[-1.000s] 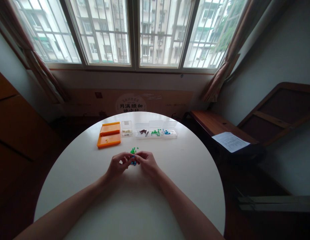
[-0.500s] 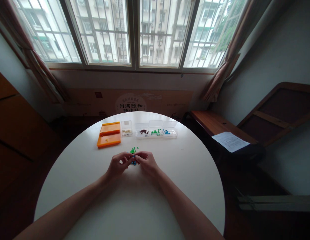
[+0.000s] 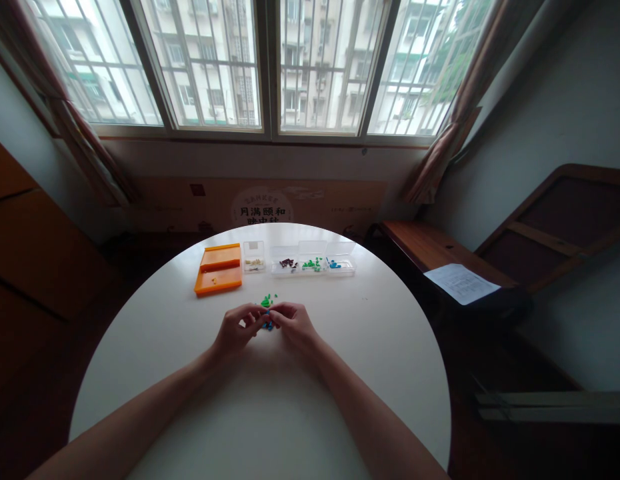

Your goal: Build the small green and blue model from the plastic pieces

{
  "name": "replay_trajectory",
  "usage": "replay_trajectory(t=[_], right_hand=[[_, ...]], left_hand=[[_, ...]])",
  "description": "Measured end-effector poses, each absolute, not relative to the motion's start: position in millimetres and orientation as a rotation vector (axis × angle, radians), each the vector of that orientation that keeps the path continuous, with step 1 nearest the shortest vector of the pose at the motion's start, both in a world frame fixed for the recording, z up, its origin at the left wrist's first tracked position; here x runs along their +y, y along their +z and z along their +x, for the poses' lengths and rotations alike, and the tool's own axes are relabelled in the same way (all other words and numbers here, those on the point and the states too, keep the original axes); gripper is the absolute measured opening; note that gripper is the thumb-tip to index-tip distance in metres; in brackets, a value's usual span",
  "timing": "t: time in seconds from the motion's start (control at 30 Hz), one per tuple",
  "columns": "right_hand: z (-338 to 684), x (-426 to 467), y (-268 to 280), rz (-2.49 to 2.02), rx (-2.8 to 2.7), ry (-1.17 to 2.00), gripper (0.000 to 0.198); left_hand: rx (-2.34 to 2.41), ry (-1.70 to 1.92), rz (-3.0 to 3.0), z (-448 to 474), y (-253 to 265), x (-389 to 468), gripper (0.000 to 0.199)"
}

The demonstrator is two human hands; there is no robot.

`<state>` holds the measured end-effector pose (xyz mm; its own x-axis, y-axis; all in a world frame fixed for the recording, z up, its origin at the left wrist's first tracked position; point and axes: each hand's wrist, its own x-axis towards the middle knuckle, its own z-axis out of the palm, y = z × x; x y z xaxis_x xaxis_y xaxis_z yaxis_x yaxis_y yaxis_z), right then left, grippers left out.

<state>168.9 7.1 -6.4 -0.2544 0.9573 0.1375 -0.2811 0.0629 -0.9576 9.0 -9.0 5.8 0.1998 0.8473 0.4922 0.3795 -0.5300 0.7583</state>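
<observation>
My left hand point(image 3: 241, 324) and my right hand point(image 3: 293, 322) meet fingertip to fingertip above the table. Between them they pinch a small blue piece point(image 3: 268, 313), mostly covered by the fingers, so its exact kind is unclear. Directly beneath the fingers lie several more small blue pieces point(image 3: 268, 326). Just beyond the hands sits a loose cluster of small green pieces point(image 3: 267, 302). Both hands have their fingers closed.
The round white table point(image 3: 230, 413) holds an open orange case point(image 3: 219, 280) at the back left. Beside it stand a small clear box point(image 3: 253, 263) with pale bits and an open clear compartment box point(image 3: 313, 269) with dark, green and blue pieces. Paper point(image 3: 461, 283) rests on a bench at right.
The hands stay in the same place, still pinching the blue piece. Only a very slight shift of the whole view shows.
</observation>
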Motion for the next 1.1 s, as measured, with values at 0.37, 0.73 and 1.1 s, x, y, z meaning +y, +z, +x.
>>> replay_trajectory(t=[0.37, 0.73, 1.1], right_hand=[[167.5, 7.7, -7.7, -0.796, -1.244, 1.443, 0.023], [168.6, 7.6, -8.2, -0.809, -1.274, 1.425, 0.023], [168.7, 8.0, -7.5, -0.811, -1.275, 1.425, 0.022]], left_hand=[[1.151, 1.298, 1.995, 8.8, 5.1, -8.1, 0.017], [1.149, 1.297, 1.983, 9.7, 5.5, -8.7, 0.018], [1.144, 1.302, 1.997, 9.4, 7.5, -9.4, 0.019]])
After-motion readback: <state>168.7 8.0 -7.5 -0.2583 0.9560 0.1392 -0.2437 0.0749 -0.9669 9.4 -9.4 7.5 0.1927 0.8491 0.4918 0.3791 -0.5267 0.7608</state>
